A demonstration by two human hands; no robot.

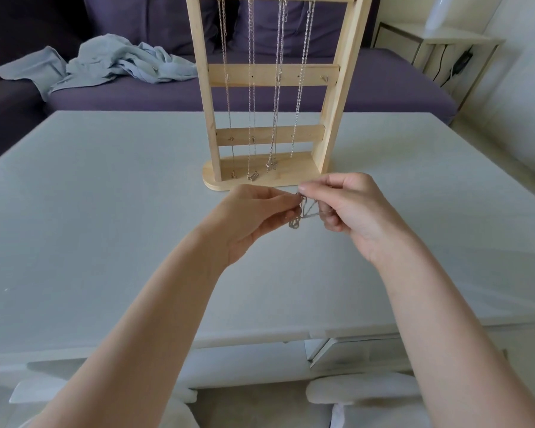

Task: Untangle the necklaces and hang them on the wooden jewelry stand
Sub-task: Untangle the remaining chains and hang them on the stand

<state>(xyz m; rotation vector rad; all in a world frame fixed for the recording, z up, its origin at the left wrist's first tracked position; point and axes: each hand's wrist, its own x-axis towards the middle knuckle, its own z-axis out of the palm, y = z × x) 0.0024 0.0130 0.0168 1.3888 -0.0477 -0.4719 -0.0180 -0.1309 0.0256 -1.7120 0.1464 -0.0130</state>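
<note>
Just in front of the wooden jewelry stand, both hands are raised a little above the pale tabletop with a small silver tangle of chain stretched between them. On the left hand the fingers are curled inward and pinch one side of the tangle, while on the right hand the thumb and forefinger nip the chain at its top and the lower fingers curl with strands looped across them. A short knotted bit of chain dangles beneath the pinch points; whether it touches the tabletop cannot be told. The stand sits upright near the far middle of the tabletop, its rounded base just beyond the hands. Four silver necklaces already hang down from its top bar, passing in front of the two lower crossbars, with their lower ends resting on or near the base. Behind the tabletop runs a purple sofa with a crumpled light-blue cloth lying on its seat, and a white side table stands at the far right.
</note>
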